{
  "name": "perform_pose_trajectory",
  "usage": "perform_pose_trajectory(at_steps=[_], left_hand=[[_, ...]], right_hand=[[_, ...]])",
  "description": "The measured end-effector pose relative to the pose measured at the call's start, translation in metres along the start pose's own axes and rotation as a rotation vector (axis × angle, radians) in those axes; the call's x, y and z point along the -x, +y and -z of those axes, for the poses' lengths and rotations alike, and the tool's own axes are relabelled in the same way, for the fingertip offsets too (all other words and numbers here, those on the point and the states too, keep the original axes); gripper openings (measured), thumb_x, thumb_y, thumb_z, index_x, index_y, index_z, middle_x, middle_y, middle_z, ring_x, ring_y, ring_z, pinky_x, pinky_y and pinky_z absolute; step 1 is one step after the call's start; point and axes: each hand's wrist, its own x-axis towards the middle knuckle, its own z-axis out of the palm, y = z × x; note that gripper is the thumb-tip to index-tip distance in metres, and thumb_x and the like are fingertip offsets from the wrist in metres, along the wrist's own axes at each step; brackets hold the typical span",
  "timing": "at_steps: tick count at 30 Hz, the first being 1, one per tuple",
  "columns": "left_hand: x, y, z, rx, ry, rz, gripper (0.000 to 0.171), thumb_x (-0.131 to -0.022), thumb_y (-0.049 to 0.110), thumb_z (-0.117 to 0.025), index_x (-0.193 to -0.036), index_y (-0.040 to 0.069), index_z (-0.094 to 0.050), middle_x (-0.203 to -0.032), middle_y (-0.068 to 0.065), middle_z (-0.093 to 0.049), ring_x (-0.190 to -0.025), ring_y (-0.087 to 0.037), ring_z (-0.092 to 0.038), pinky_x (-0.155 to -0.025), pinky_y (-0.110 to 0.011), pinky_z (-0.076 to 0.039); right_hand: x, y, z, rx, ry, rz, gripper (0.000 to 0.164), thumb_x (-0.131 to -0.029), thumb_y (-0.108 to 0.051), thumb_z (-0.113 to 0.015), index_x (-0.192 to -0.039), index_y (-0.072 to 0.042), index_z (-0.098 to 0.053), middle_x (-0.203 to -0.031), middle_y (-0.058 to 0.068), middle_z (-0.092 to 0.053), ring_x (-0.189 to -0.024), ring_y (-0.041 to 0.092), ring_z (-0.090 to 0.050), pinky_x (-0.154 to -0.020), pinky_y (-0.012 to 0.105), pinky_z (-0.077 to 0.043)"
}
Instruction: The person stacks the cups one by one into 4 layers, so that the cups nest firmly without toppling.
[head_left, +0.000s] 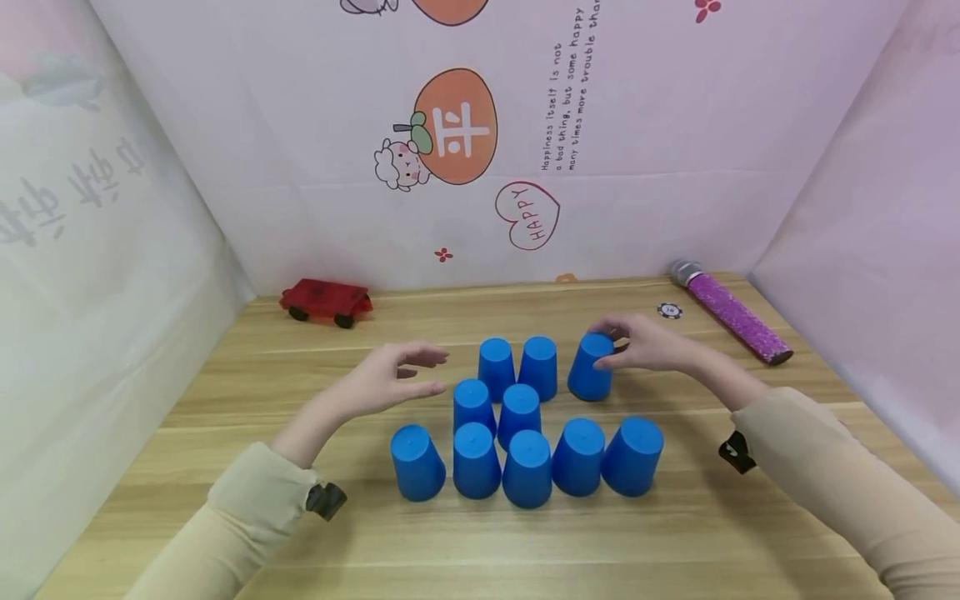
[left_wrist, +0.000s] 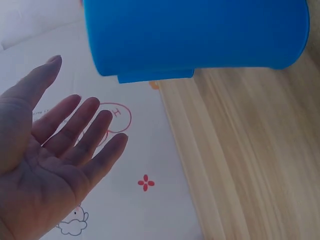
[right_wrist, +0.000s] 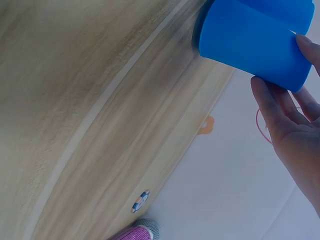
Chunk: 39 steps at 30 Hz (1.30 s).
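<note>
Several blue plastic cups stand upside down on the wooden table. In the head view, the front row [head_left: 528, 475] runs from left to right, with a middle pair [head_left: 472, 404] behind it and a back pair [head_left: 496, 371] farther off. My right hand [head_left: 645, 342] pinches another blue cup [head_left: 588, 371] near its top, right of the back pair; whether its rim touches the table I cannot tell. The right wrist view shows thumb and fingers on that cup [right_wrist: 255, 45]. Left of the cups, my left hand [head_left: 390, 375] is held in the air, fingers apart and holding nothing.
At the back left sits a red toy car [head_left: 326, 302]. A purple glittery microphone [head_left: 735, 317] lies at the back right beside a small poker chip [head_left: 670, 311]. Printed white cloth [head_left: 300, 167] walls the table at the back and both sides.
</note>
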Motion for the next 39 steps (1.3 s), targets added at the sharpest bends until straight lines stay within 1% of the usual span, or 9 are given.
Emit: perform_pose_trajectory(at_steps=[2,7,9,14,20,24,32,39], left_hand=[[-0.002,0.000,-0.004,-0.005,-0.011,0.000,0.050,-0.086,0.029,-0.068,-0.130,0.010,-0.054,-0.129,-0.010,-0.059,-0.121,-0.028,-0.054,-0.099,-0.050,-0.046],[-0.007,0.000,-0.012,-0.011,-0.066,0.001,0.050,-0.087,0.031,-0.068,-0.130,0.010,-0.054,-0.130,-0.010,-0.058,-0.121,-0.028,-0.054,-0.099,-0.050,-0.046],[-0.008,0.001,-0.014,-0.016,-0.089,-0.002,0.050,-0.087,0.031,-0.067,-0.130,0.010,-0.054,-0.130,-0.011,-0.058,-0.121,-0.029,-0.054,-0.099,-0.049,-0.046],[-0.010,0.005,-0.018,-0.031,-0.117,-0.009,0.052,-0.086,0.032,-0.069,-0.130,0.009,-0.054,-0.130,-0.013,-0.058,-0.120,-0.029,-0.054,-0.095,-0.046,-0.050],[-0.015,0.007,-0.023,-0.051,-0.131,0.004,0.057,-0.083,0.030,-0.071,-0.131,0.006,-0.052,-0.129,-0.010,-0.059,-0.118,-0.027,-0.055,-0.092,-0.047,-0.051],[-0.018,0.006,-0.026,-0.059,-0.136,-0.008,0.057,-0.083,0.027,-0.072,-0.132,0.004,-0.051,-0.129,-0.011,-0.058,-0.117,-0.027,-0.056,-0.091,-0.046,-0.052],[-0.021,0.005,-0.030,-0.057,-0.141,-0.023,0.053,-0.084,0.020,-0.072,-0.129,0.001,-0.052,-0.128,-0.014,-0.058,-0.114,-0.029,-0.058,-0.086,-0.041,-0.055],[-0.023,0.008,-0.032,-0.074,-0.140,-0.021,0.051,-0.083,0.019,-0.072,-0.128,0.002,-0.053,-0.126,-0.013,-0.058,-0.113,-0.028,-0.059,-0.083,-0.035,-0.057]], right_hand=[[-0.002,-0.001,-0.001,-0.004,-0.014,-0.001,0.042,-0.082,-0.014,-0.072,-0.117,0.001,-0.057,-0.112,0.017,-0.063,-0.106,0.036,-0.060,-0.086,0.046,-0.054],[-0.006,-0.004,-0.003,-0.010,-0.056,-0.005,0.044,-0.083,-0.016,-0.071,-0.120,0.001,-0.055,-0.113,0.017,-0.063,-0.109,0.036,-0.059,-0.088,0.048,-0.053],[-0.008,-0.004,-0.004,-0.009,-0.068,-0.002,0.044,-0.084,-0.017,-0.071,-0.121,0.002,-0.054,-0.114,0.018,-0.062,-0.109,0.036,-0.059,-0.089,0.048,-0.053],[-0.011,-0.006,-0.005,-0.008,-0.079,-0.005,0.045,-0.084,-0.016,-0.071,-0.121,0.002,-0.054,-0.115,0.018,-0.062,-0.110,0.037,-0.058,-0.090,0.047,-0.052],[-0.013,-0.005,-0.005,-0.014,-0.095,-0.011,0.045,-0.083,-0.016,-0.071,-0.121,0.001,-0.054,-0.115,0.017,-0.062,-0.111,0.036,-0.058,-0.091,0.047,-0.052],[-0.013,-0.006,-0.005,-0.023,-0.100,-0.007,0.045,-0.083,-0.015,-0.071,-0.121,0.001,-0.054,-0.115,0.017,-0.062,-0.110,0.036,-0.058,-0.090,0.048,-0.052],[-0.012,-0.005,-0.005,-0.026,-0.108,-0.004,0.045,-0.083,-0.016,-0.071,-0.121,0.000,-0.053,-0.114,0.016,-0.062,-0.110,0.035,-0.058,-0.091,0.047,-0.052],[-0.010,-0.004,-0.005,-0.028,-0.112,-0.017,0.048,-0.083,-0.018,-0.071,-0.123,0.001,-0.052,-0.116,0.017,-0.061,-0.111,0.035,-0.057,-0.091,0.047,-0.052]])
